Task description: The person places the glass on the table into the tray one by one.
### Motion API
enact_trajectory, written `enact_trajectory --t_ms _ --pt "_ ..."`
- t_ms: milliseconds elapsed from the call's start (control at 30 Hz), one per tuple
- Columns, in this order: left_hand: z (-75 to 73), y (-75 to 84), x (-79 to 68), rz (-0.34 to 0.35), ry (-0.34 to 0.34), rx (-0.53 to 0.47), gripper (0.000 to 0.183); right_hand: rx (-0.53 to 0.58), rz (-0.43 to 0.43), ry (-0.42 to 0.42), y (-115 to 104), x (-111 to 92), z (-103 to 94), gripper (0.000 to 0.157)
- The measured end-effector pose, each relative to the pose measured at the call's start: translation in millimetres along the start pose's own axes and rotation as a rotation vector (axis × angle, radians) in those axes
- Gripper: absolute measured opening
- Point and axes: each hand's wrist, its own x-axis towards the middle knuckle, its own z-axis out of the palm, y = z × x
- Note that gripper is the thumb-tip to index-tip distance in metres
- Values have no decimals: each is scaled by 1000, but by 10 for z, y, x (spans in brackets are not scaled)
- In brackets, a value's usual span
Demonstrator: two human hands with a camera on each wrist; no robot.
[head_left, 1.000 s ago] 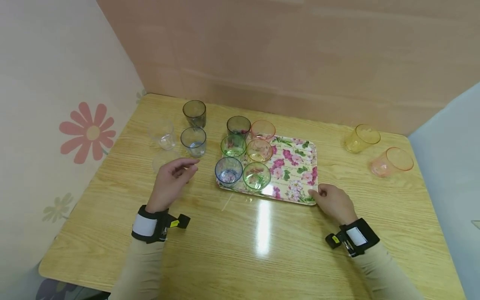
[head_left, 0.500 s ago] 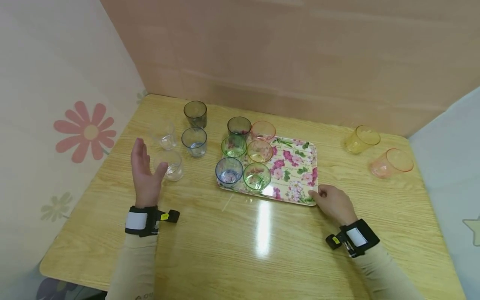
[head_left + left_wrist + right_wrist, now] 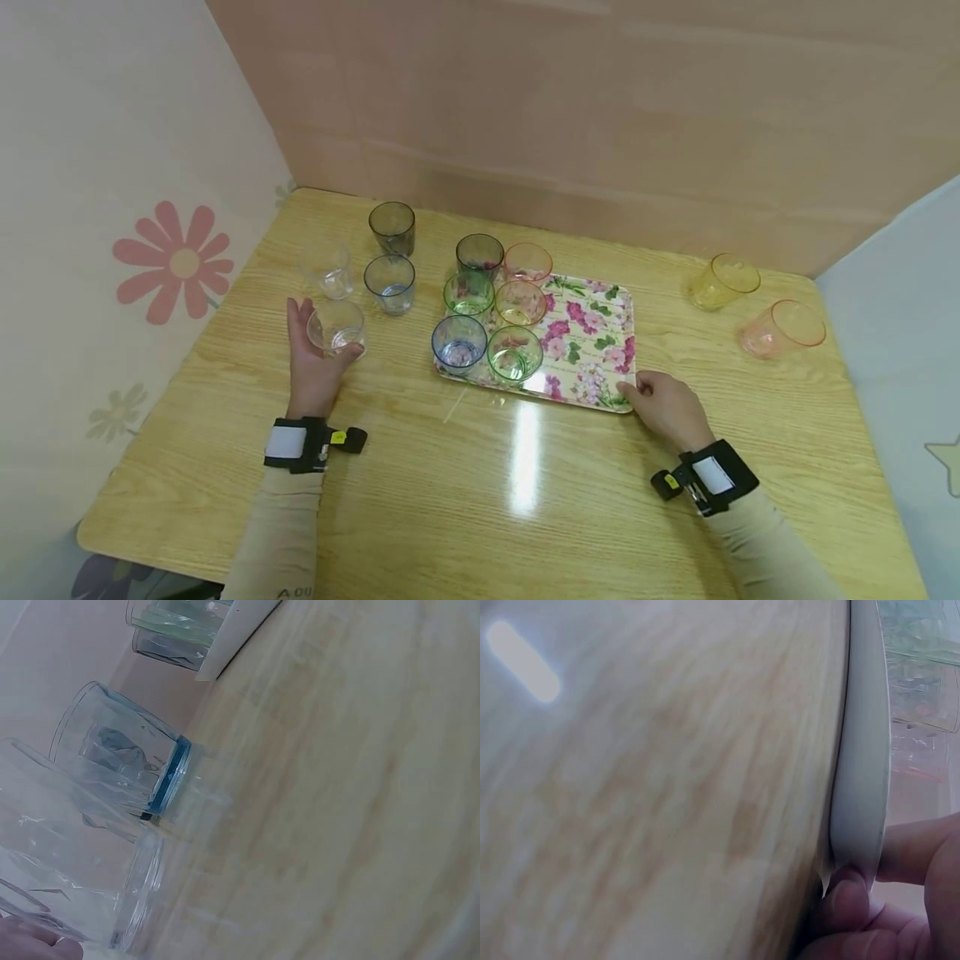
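My left hand (image 3: 313,367) is at a clear glass (image 3: 347,333), its fingers along the left side and its thumb across the near side. In the left wrist view a fingertip (image 3: 45,946) shows right by the wall of this upright glass. My right hand (image 3: 671,408) pinches the near right corner of a floral tray (image 3: 592,333), thumb over the rim. In the right wrist view the curled fingers (image 3: 849,906) are at the tray's edge. On the tray's left half stand several tinted glasses, among them a blue glass (image 3: 458,343) and a green glass (image 3: 515,354).
Behind the left hand stand another clear glass (image 3: 333,271), a pale blue glass (image 3: 391,287) and a dark grey glass (image 3: 393,229). A yellow glass (image 3: 722,283) and a pink glass (image 3: 780,329) stand at the right. Walls border the wooden table (image 3: 450,517).
My left hand swung left with spread fingers, then came right to the near clear glass, which stays in place. My right hand and the tray have not moved.
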Motion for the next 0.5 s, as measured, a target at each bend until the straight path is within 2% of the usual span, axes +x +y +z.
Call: enact_trajectory --t_ms 267,500 --pt "-18 -25 5 -34 -28 90 114 2 5 1 1 -12 11 43" --pt "34 189 -44 -24 -58 65 97 -1 -14 15 9 -2 9 43"
